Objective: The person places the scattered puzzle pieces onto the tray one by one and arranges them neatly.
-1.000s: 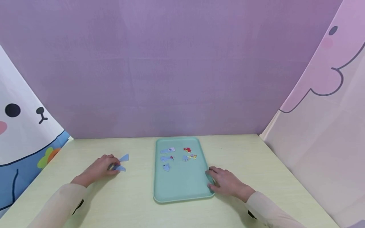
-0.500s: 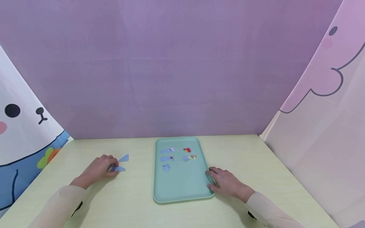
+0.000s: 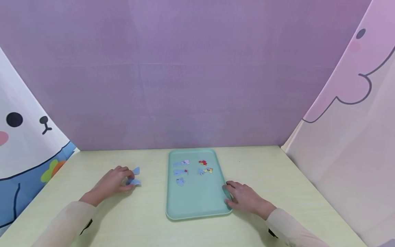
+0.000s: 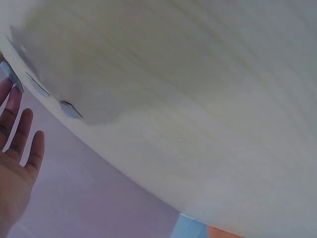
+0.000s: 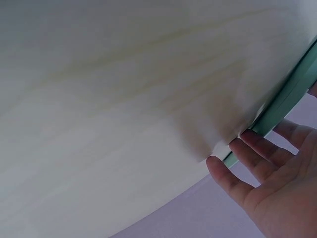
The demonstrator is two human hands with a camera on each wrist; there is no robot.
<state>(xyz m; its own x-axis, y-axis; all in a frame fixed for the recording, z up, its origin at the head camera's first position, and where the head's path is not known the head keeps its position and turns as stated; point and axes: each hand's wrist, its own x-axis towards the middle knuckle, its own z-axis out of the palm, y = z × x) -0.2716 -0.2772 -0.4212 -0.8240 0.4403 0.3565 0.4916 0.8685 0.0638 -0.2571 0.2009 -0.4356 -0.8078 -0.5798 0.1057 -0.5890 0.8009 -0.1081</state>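
In the head view my left hand [image 3: 114,181] is over the left part of the table. Its thumb and fingers pinch a small flat blue jigsaw-like piece [image 3: 134,182]; the left wrist view shows this blue piece [image 4: 13,78] at the fingertips. Just behind the fingers, another blue piece [image 3: 136,170] lies on the table. On the right, my right hand [image 3: 245,197] rests against the side of a mint-green tray [image 3: 197,206], its fingers fairly straight at the rim, as the right wrist view also shows. Several cut-out pieces lie in the tray, among them a red one [image 3: 202,162].
The pale wooden table [image 3: 142,219] backs onto a purple panel [image 3: 197,85]. A printed bear panel [image 3: 34,144] stands at the left and a pink and white one [image 3: 348,137] at the right. The tray's back edge is close to the purple panel.
My left hand has shifted slightly right with the blue piece, now covering more of the other blue piece behind it. My right hand and the tray have not moved.
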